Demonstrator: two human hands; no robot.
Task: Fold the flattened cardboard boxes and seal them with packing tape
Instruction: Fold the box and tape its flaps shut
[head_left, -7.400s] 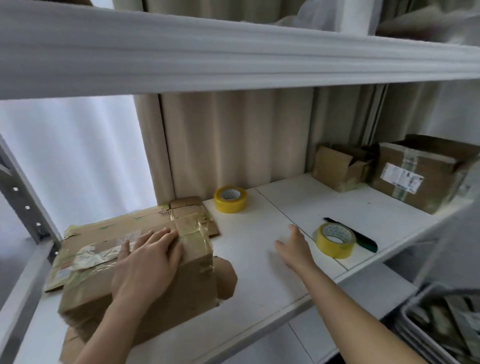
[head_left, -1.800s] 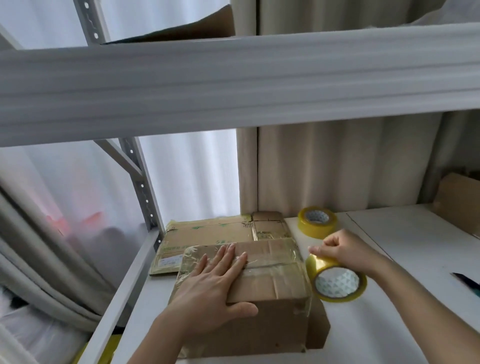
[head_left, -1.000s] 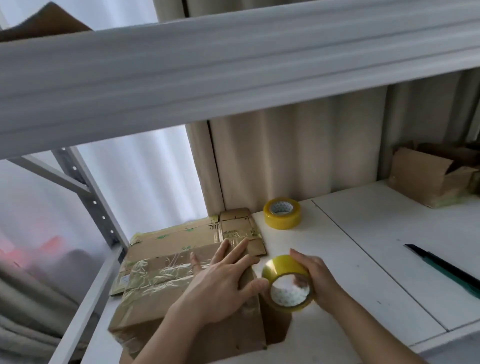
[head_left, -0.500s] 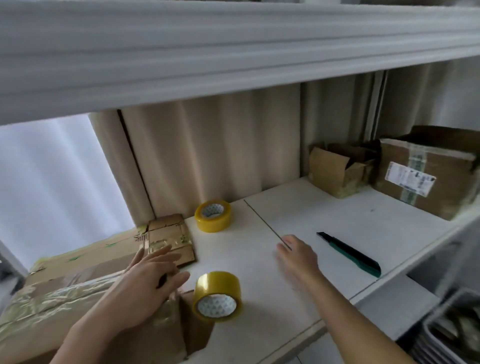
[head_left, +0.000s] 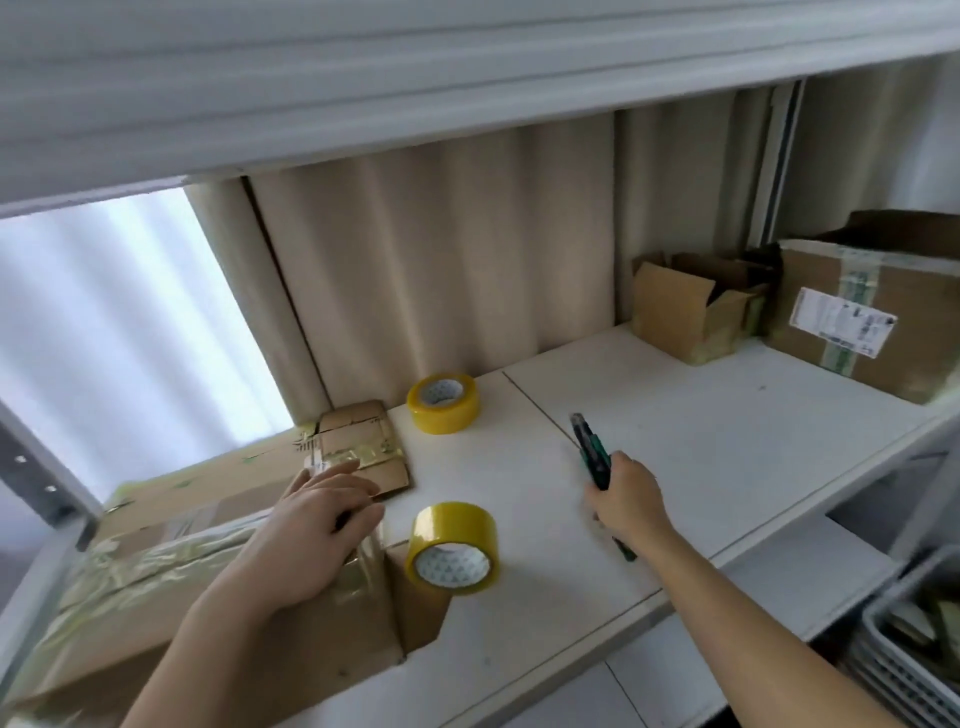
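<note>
On box, left hand flat, right hand gripping cutter

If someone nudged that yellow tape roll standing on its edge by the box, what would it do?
The near tape roll stands on its curved rim, so it would probably roll across the smooth white shelf. The box beside it might stop it leftward. It looks light, being hollow.

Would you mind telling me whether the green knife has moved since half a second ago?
Yes. The right hand has lifted the knife leftward, to the shelf seam.
</note>
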